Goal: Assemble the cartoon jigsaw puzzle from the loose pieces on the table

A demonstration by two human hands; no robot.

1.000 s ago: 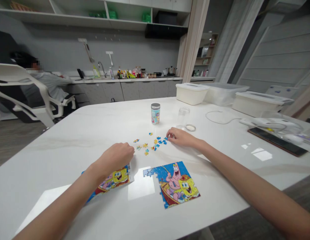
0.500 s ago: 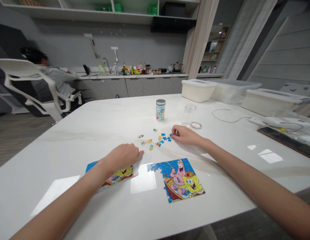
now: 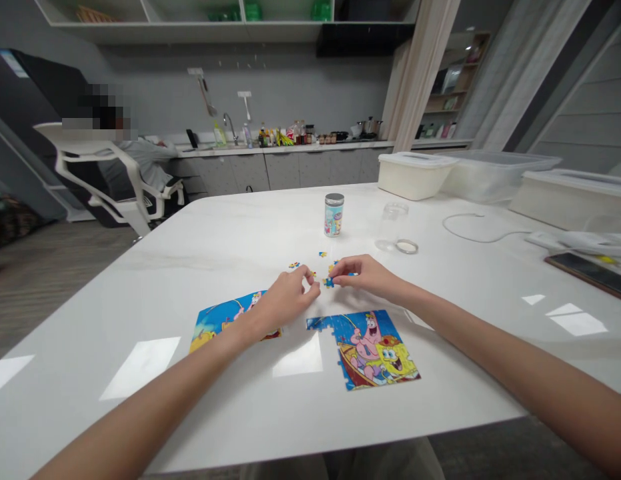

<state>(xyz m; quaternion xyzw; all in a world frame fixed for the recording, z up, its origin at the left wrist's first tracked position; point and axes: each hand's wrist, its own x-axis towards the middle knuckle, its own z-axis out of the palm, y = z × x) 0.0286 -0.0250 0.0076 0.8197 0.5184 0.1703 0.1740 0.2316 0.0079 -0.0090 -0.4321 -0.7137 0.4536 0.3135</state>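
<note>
My right hand (image 3: 367, 275) closes thumb and fingers at a blue puzzle piece (image 3: 329, 283) among the loose pieces. To its left, my left hand (image 3: 291, 295) hovers with thumb and index finger apart and nothing visible between them. Several small loose pieces lie around and partly behind both hands, one yellow and blue piece (image 3: 323, 254) farther back. Nearer to me lies the partly assembled cartoon puzzle (image 3: 373, 350), its left side jagged with a strip jutting out at the upper left. A reference picture (image 3: 217, 319) of the same scene sits partly under my left forearm.
Behind the pieces stands a printed tin (image 3: 333, 217) with a metal lid. A clear jar (image 3: 391, 227) and a round lid (image 3: 406, 247) are right of it. Storage boxes (image 3: 415, 177), a cable (image 3: 463, 235) and a dark tablet-like device (image 3: 593, 272) occupy the right side. A person sits at the far left.
My left hand has lifted off the table toward the loose pieces, its fingers parting. My right hand has shifted left over the pieces. The camera view has turned slightly left.
</note>
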